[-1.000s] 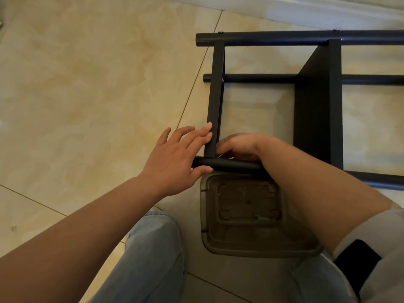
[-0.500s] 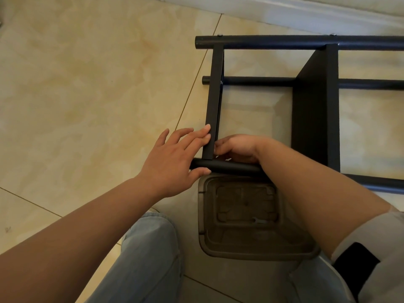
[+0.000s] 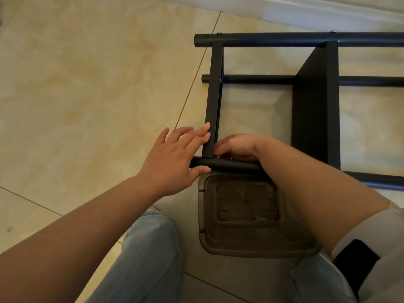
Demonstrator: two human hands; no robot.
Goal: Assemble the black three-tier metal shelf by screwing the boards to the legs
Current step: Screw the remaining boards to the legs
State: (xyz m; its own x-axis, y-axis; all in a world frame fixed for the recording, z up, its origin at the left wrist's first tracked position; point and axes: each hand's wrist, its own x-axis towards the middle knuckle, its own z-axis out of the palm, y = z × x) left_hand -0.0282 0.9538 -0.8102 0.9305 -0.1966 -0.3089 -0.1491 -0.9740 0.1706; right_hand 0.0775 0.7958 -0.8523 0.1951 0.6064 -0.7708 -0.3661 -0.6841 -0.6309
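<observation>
The black metal shelf lies on its side on the tile floor. Its end board [image 3: 215, 95] runs from the far leg [image 3: 273, 39] to the near leg [image 3: 231, 166]. A second board [image 3: 314, 106] stands further right. My left hand [image 3: 172, 158] spans the near corner, with straight fingers pressing on the end board's edge and the thumb under the near leg's end. My right hand [image 3: 238, 147] is tucked inside the same corner. Its curled fingers pinch a small shiny screw at the joint, mostly hidden.
A brown plastic tray [image 3: 251, 246] lies on the floor just under the near leg, with a small wrench [image 3: 260, 219] in it. My jeans-clad knee [image 3: 150, 248] is left of the tray. A white skirting board [image 3: 306, 12] runs behind the shelf.
Both hands stay at the same corner. Only the view has shifted slightly.
</observation>
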